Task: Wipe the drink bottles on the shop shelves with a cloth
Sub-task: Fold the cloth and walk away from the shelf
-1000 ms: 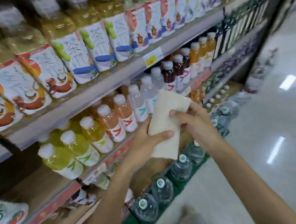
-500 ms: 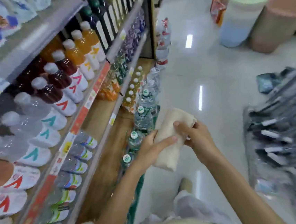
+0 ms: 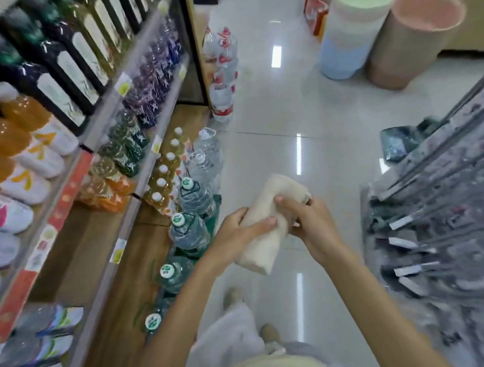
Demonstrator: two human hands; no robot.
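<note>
A folded cream cloth [image 3: 265, 240] is held over the aisle floor by both hands. My left hand [image 3: 238, 237] grips its lower left side with the thumb across the front. My right hand [image 3: 310, 227] holds its upper right end. To the left stand the shop shelves [image 3: 88, 139] full of drink bottles: orange juice bottles [image 3: 8, 129] with white caps, dark bottles [image 3: 55, 71] above, purple and green bottles [image 3: 149, 88] further along. Large water bottles [image 3: 189, 232] with green-printed caps stand in a row on the floor by the shelf base. The cloth touches no bottle.
A wire rack [image 3: 450, 207] of hanging packaged goods stands close on the right. Two tall bins, one blue-white [image 3: 350, 28] and one pink-brown [image 3: 410, 40], stand across the glossy tiled aisle. Stacked water bottles [image 3: 220, 67] rise at the shelf end. My legs and shoes show below.
The view has swung from the upper shelves down and right along the aisle. Both hands keep hold of the cloth, now lower and away from the shelf bottles, with the cloth more bunched.
</note>
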